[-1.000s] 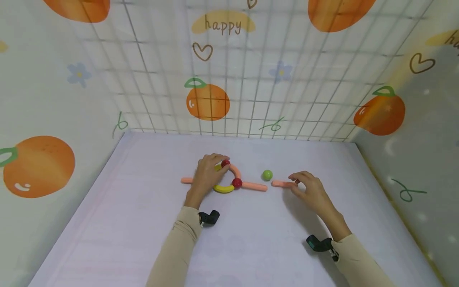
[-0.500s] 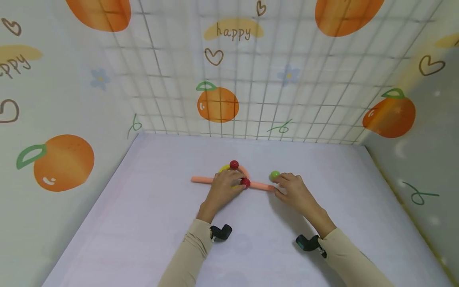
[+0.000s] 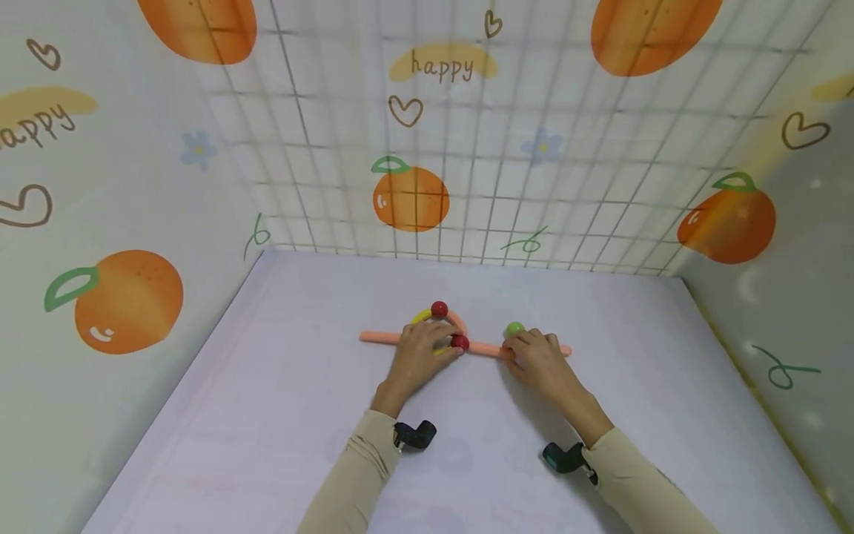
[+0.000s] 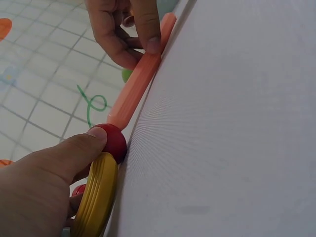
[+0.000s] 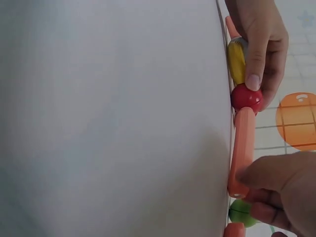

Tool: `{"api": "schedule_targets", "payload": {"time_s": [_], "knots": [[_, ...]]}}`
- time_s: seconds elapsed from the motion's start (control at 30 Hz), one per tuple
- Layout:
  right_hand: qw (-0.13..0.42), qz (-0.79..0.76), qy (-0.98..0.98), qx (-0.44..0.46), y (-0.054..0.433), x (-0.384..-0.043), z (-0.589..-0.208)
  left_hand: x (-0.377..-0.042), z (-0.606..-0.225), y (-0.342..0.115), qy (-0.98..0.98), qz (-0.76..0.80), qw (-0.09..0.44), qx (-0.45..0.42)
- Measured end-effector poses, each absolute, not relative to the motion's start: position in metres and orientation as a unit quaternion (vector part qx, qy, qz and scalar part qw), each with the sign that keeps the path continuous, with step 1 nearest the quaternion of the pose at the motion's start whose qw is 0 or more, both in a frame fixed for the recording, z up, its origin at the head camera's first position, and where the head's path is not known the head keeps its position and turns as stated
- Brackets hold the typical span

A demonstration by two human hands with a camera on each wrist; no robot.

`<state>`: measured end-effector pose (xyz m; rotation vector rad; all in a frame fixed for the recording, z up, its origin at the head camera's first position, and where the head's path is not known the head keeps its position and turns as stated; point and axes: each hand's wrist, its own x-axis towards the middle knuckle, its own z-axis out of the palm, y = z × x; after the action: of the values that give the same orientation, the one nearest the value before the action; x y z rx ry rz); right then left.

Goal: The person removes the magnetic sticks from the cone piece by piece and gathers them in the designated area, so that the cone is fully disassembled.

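Observation:
A ring of yellow and pale-orange curved pieces has a red ball at its top and another red ball at its right. My left hand grips that right red ball between thumb and fingers. From this ball a pale-orange stick runs rightward, and my right hand pinches it near its free end. Just beyond the right fingers sits a green ball. A loose pale-orange stick lies farther right, partly hidden behind the right hand.
Another pale-orange stick extends left from the ring. Everything lies on a white tabletop enclosed by printed cloth walls, with a wire grid showing at the back. A black wrist camera is strapped to each sleeve.
My left hand has gone from the top red ball down to the right one. My right hand has moved left from the loose stick to the attached stick's end. The head view has shifted slightly.

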<state>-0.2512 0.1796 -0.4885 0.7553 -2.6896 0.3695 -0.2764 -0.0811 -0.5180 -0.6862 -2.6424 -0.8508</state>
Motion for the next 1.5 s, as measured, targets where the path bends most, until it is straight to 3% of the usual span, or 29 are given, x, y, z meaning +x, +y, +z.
{"api": "schedule_targets", "payload": {"time_s": [0.2, 0.47, 1.0, 1.27, 1.5], "knots": [[0.146, 0.135, -0.946, 0.257, 0.182, -0.252, -0.493, -0.277, -0.524, -0.081, -0.917, -0.295, 0.138, -0.232], [0.153, 0.153, -0.936, 0.277, 0.186, -0.250, -0.491, -0.277, -0.527, -0.078, -0.895, -0.253, 0.204, -0.306], [0.173, 0.164, -0.923, 0.301, 0.200, -0.244, -0.468, -0.281, -0.519, -0.079, -0.889, -0.283, 0.199, -0.300], [0.225, 0.184, -0.913, 0.287, 0.237, -0.240, -0.456, -0.281, -0.517, -0.084, -0.895, -0.295, 0.187, -0.278], [0.202, 0.158, -0.926, 0.276, 0.254, -0.243, -0.457, -0.279, -0.521, -0.083, -0.897, -0.307, 0.176, -0.266]]}}
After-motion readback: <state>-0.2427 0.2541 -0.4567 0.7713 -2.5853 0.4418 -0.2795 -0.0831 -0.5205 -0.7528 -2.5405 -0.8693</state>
